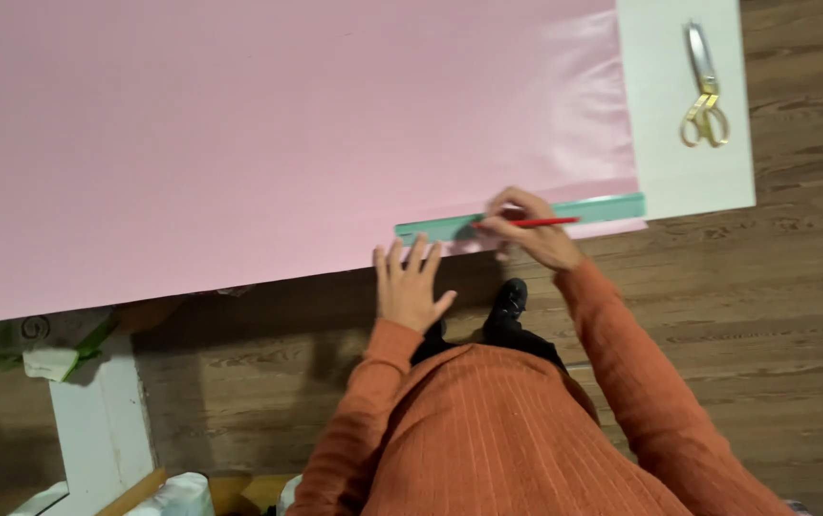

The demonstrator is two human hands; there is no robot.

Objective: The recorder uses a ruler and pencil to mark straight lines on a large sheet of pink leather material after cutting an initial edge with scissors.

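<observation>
A large pink sheet (268, 134) covers most of the white table (689, 143). Along the sheet's near edge lies a green ruler (603, 208). My right hand (526, 227) is shut on a red pencil (541, 223), its tip against the ruler's left part. My left hand (410, 285) rests flat with fingers apart on the sheet's near edge, just below the ruler's left end. Both arms wear orange ribbed sleeves.
Gold-handled scissors (705, 91) lie on the bare white table at the far right. Wooden floor (775, 315) shows below the table edge. A white table leg (96, 420) and some white and green items stand at lower left.
</observation>
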